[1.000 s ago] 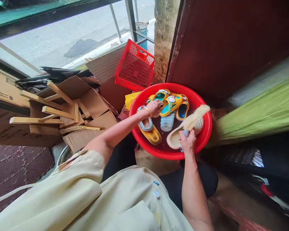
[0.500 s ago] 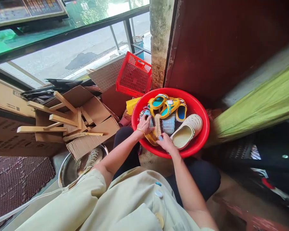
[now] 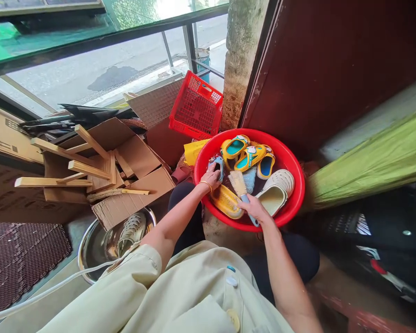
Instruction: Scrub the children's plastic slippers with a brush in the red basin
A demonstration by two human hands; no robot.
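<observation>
A red basin point(image 3: 300, 185) holds several clogs and some water. My left hand point(image 3: 211, 178) is closed on a small light-blue clog point(image 3: 219, 165) at the basin's left side. In my right hand point(image 3: 257, 209) is the blue-grey handle of a scrub brush point(image 3: 239, 183), its pale bristles lying over the basin's middle. Just below the brush is a yellow clog point(image 3: 227, 201), sole side up. Yellow clogs with blue-green insides point(image 3: 251, 157) lie at the back, a light-blue sole point(image 3: 249, 179) in the middle, and a large cream clog point(image 3: 279, 189) at the right.
A metal bowl point(image 3: 86, 249) with another cream clog point(image 3: 133, 231) stands at my left. Beyond it are a cardboard box point(image 3: 142, 157) and an upturned wooden stool point(image 3: 102, 171). A red crate point(image 3: 197, 106) leans behind the basin; a green cloth point(image 3: 374, 157) hangs at right.
The brush has swung from upright to slanted, and my right hand has moved slightly right. The yellow clog and the light-blue clog show more now. The whole view has shifted a little.
</observation>
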